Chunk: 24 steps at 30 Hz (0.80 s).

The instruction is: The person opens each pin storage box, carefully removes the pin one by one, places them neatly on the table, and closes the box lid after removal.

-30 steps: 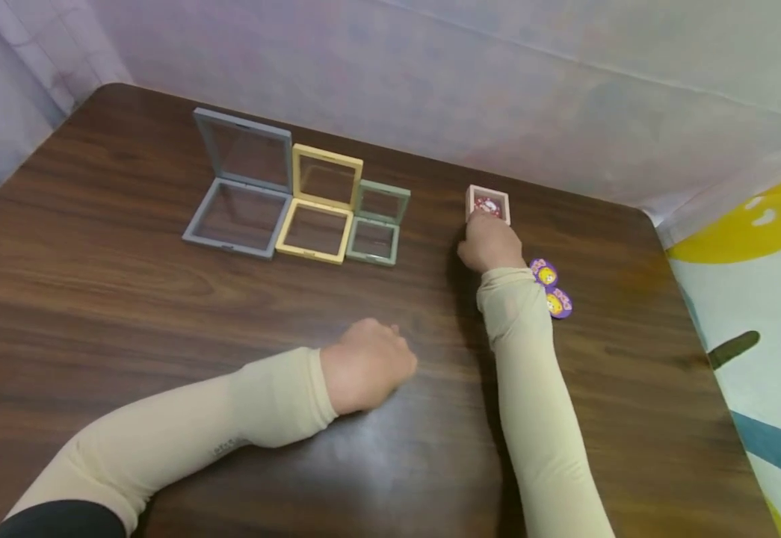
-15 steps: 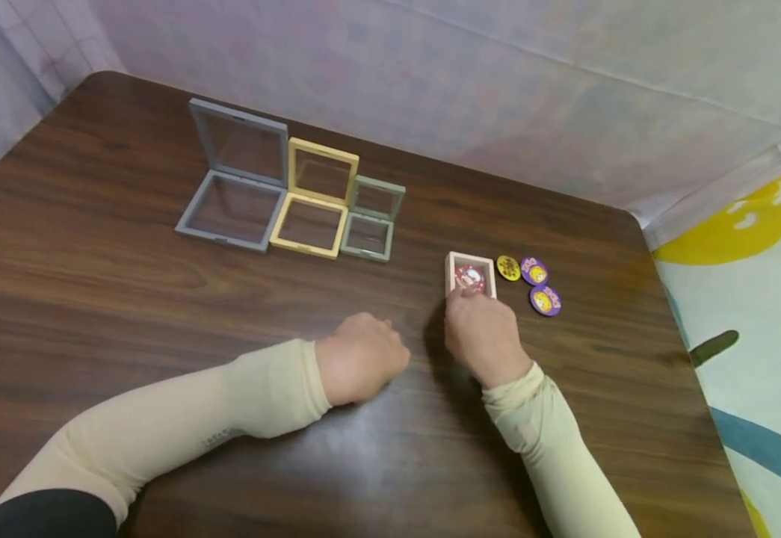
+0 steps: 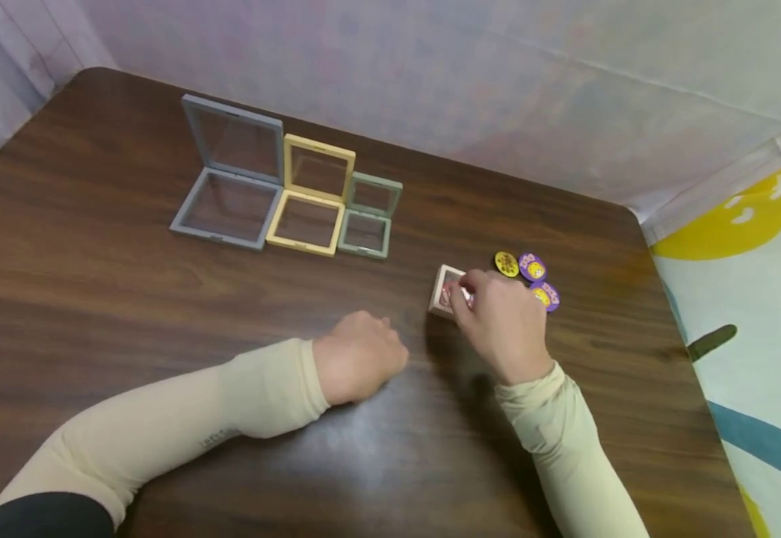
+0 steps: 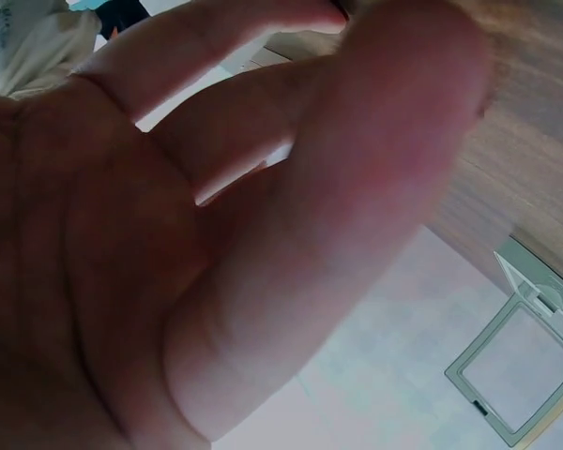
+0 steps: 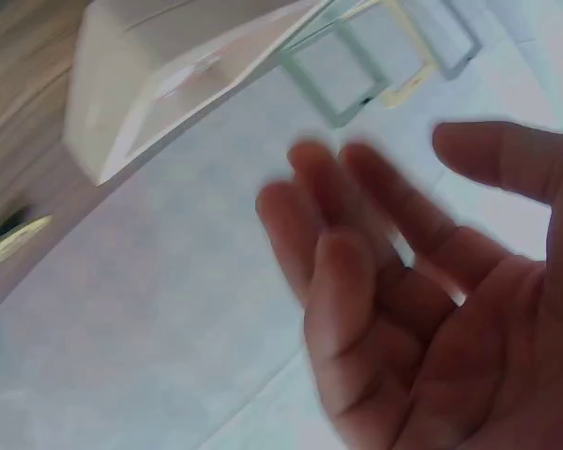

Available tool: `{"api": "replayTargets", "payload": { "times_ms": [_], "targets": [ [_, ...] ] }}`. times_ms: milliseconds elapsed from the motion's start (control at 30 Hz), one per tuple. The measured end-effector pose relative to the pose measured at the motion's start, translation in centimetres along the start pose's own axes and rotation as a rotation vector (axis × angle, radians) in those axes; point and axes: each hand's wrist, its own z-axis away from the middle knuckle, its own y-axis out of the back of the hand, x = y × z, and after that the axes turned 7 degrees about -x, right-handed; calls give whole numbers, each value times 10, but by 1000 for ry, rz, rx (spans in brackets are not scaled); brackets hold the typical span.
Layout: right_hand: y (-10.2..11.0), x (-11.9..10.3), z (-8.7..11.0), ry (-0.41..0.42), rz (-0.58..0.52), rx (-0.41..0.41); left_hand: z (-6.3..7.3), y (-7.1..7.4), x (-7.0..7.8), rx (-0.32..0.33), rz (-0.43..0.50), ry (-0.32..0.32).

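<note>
My right hand [image 3: 506, 325] hovers over the right part of a small pale pink open-front box [image 3: 437, 300] that has a red round badge inside. In the right wrist view, the fingers are loosely bent, the thumb stands apart, and nothing is between them; the box [image 5: 117, 89] sits clear of the fingertips. My left hand [image 3: 359, 357] rests idle on the table, fingers loosely curled and holding nothing, as the left wrist view also shows. Right of the box lie a yellow round badge [image 3: 507, 264] and two purple badges [image 3: 532, 267], the nearer one partly hidden by my right hand.
Three hinged clear-film frames stand opened at the back: a large blue-grey one [image 3: 217, 238], a middle yellow one [image 3: 301, 247] and a small green one [image 3: 363, 252]. They touch side by side on the brown wooden table [image 3: 161, 314]. A pale curtain [image 3: 430, 90] hangs behind.
The box came toward me from the table's back with my right hand on it, uncovering the yellow badge. The right hand has since let go and shifted right. The left hand stayed put.
</note>
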Motion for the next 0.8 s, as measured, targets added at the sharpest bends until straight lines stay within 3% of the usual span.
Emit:
{"api": "replayTargets", "payload": {
  "times_ms": [67,100,233,300,400,500,600,800],
  "targets": [
    [-2,4,-5,-37,-8,-24,0,1,-1,7,-11,1],
    [-4,5,-7,-55,-4,-75,0,1,-2,11,-18,3],
    [-12,10,-11,-44,24,-376,1,2,-1,23,-13,3],
    [-13,12,-12,9,15,-471,1,2,-1,26,-6,3],
    [-9,17,-9,114,-39,-504,1,2,-1,38,-6,-7],
    [-5,20,-7,154,-112,-500,0,3,-1,43,-4,-20],
    [-6,17,-7,118,-126,-493,-1,3,-2,30,0,-17],
    [-14,9,-7,43,-42,-496,0,1,-2,24,12,3]
  ]
}}
